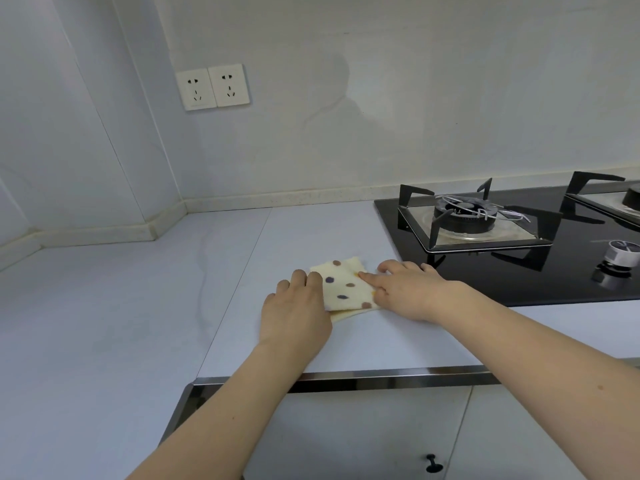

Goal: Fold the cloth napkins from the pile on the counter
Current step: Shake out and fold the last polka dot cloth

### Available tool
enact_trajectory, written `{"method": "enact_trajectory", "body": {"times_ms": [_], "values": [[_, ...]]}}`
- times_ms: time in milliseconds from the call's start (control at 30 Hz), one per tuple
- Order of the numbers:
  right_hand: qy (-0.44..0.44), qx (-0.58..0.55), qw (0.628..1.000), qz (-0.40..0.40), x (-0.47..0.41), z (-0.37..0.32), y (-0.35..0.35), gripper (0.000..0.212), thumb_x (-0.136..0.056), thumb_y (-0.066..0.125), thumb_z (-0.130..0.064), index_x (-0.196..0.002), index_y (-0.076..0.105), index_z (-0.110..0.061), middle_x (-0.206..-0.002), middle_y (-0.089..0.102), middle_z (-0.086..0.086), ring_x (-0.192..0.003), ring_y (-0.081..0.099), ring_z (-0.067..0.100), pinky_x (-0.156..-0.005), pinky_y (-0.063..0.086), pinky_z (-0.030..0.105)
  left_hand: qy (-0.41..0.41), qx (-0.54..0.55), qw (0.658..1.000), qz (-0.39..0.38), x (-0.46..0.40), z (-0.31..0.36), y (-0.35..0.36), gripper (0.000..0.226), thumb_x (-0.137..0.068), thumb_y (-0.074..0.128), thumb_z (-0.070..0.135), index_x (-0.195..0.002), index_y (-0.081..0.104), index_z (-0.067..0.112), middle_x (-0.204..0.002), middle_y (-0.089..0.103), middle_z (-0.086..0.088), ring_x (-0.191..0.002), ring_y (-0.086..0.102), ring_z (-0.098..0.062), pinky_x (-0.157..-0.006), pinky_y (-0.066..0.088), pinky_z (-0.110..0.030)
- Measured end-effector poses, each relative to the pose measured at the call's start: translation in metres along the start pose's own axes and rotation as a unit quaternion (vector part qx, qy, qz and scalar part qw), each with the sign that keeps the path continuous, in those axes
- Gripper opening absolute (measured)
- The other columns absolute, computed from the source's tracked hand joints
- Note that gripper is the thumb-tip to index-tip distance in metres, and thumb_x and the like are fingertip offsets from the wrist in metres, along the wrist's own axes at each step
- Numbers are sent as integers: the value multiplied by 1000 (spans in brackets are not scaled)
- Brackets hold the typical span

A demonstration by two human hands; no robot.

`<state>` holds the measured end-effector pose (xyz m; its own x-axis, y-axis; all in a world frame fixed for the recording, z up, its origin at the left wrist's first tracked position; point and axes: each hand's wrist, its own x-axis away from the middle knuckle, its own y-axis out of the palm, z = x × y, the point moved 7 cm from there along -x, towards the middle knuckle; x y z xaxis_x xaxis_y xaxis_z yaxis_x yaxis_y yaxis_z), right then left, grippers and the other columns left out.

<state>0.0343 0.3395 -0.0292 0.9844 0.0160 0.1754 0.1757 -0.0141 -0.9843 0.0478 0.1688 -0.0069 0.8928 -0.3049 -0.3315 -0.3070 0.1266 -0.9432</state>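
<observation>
A small cream napkin (pixel 346 285) with brown and grey dots lies folded on the pale counter (pixel 138 306), just left of the hob. My left hand (pixel 298 306) rests flat on its left edge, fingers together and pressing down. My right hand (pixel 405 289) lies on its right edge with the index finger stretched onto the cloth. A lower layer of the napkin sticks out at the near edge. No pile of other napkins is in view.
A black glass gas hob (pixel 519 265) with burner stands and a knob (pixel 620 254) sits close on the right. Two wall sockets (pixel 212 86) are on the back wall. The counter's metal front edge (pixel 381 375) runs above white cabinet doors.
</observation>
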Motion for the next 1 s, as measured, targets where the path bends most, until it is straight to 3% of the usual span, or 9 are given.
{"method": "enact_trajectory", "body": {"times_ms": [167, 267, 367, 467, 633, 733, 833, 933, 1000], "values": [[2, 6, 1000, -5, 1, -1, -1, 52, -100, 23, -39, -149, 9, -47, -156, 17, -4, -141, 19, 29, -115, 11, 55, 39, -11, 999, 7, 1, 11, 1, 42, -86, 41, 8, -127, 37, 18, -114, 44, -2, -81, 41, -21, -64, 33, -30], [2, 1, 1000, -1, 1, 0, -1, 51, -100, 23, -38, -149, 9, -47, -156, 18, -4, -141, 19, 28, -114, 12, 55, 80, 32, 995, -52, -1, -2, 17, 51, -92, 35, 18, -143, 31, 24, -136, 39, 0, -112, 46, -24, -88, 36, -31], [3, -3, 1000, -3, 1, 0, -1, 52, -100, 23, -37, -149, 10, -48, -156, 18, -4, -141, 19, 28, -114, 12, 55, 76, 107, 977, -170, 5, -17, 33, 57, -98, 25, 37, -153, 12, 32, -160, 10, 3, -146, 11, -18, -118, 13, -34], [7, -9, 1000, -5, 0, 1, 0, 52, -100, 23, -35, -148, 10, -49, -156, 17, -3, -141, 18, 28, -114, 11, 55, 55, 118, 959, -251, 9, -18, 41, 64, -96, 20, 53, -154, -1, 35, -162, -9, 10, -148, -12, -10, -120, -5, -35], [10, -28, 1000, -6, 0, 2, 1, 51, -100, 22, -35, -147, 10, -52, -156, 15, -5, -142, 15, 26, -115, 6, 54, -65, 343, 918, -188, -3, -32, 30, 62, -94, 15, 67, -139, 46, 36, -146, 39, 12, -139, 29, -17, -109, 21, -32], [-1, -41, 999, 11, 0, 2, 4, 51, -100, 23, -35, -147, 13, -49, -155, 18, -6, -141, 17, 24, -115, 4, 53, 15, 160, 968, -191, -1, -26, 33, 63, -94, 26, 64, -150, 23, 36, -158, 19, 8, -146, 12, -17, -117, 9, -36], [8, -88, 993, 73, 1, 9, 3, 48, -98, 30, -33, -146, 29, -33, -150, 30, -4, -136, 28, 22, -115, 10, 47, 33, 117, 963, -241, 0, -24, 36, 83, -87, 35, 74, -153, 5, 35, -161, 3, 10, -148, -1, -15, -117, 0, -36], [31, -146, 979, 142, 9, 13, -7, 38, -96, 36, -43, -120, 53, -18, -129, 47, 1, -120, 45, 23, -106, 28, 40, 35, 116, 952, -282, -2, -27, 38, 101, -76, 41, 84, -153, -3, 35, -161, -4, 12, -148, -6, -16, -117, -1, -37], [48, -136, 981, 127, 10, 10, -6, 55, -93, 35, -60, -115, 56, -13, -123, 45, 3, -119, 44, 24, -106, 29, 44, 39, 103, 949, -296, -2, -27, 41, 107, -71, 41, 87, -153, -6, 35, -160, -7, 13, -148, -8, -16, -118, -2, -39]]}}
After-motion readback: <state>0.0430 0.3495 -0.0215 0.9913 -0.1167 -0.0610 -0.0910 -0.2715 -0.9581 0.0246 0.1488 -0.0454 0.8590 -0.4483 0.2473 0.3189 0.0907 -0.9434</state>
